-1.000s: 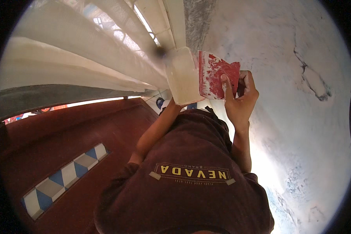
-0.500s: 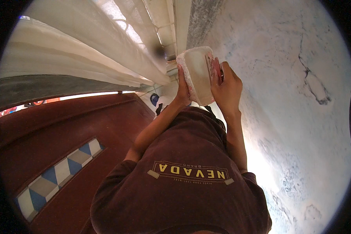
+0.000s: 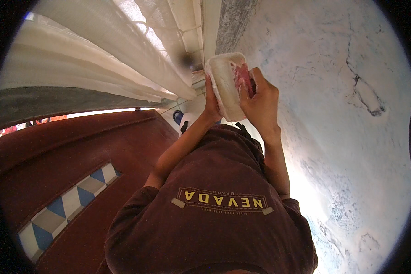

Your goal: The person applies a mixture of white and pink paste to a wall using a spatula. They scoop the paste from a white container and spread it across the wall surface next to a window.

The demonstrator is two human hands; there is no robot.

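Observation:
A translucent white rectangular tub (image 3: 226, 102) smeared with pale paste is held up at chest height. My left hand (image 3: 210, 102) grips its left side, fingers pressed along the wall. My right hand (image 3: 262, 98) holds a red scraper (image 3: 239, 75), streaked with white, over the tub's right part, touching or inside it; the scraper's far edge is hard to make out. My thumb lies along the scraper and my other fingers curl behind it.
A pale, cracked, patchy wall (image 3: 351, 160) runs along my right, with a grey strip (image 3: 230, 20) up ahead. Hanging cream curtains (image 3: 91, 50) and a dark red door panel (image 3: 59, 150) with a tiled band are on my left. A blue sandal (image 3: 177, 116) shows on the tiled floor below.
The red scraper was held broad side up beside the tub; it has turned and moved left onto the tub. My left hand has come up along the tub's side.

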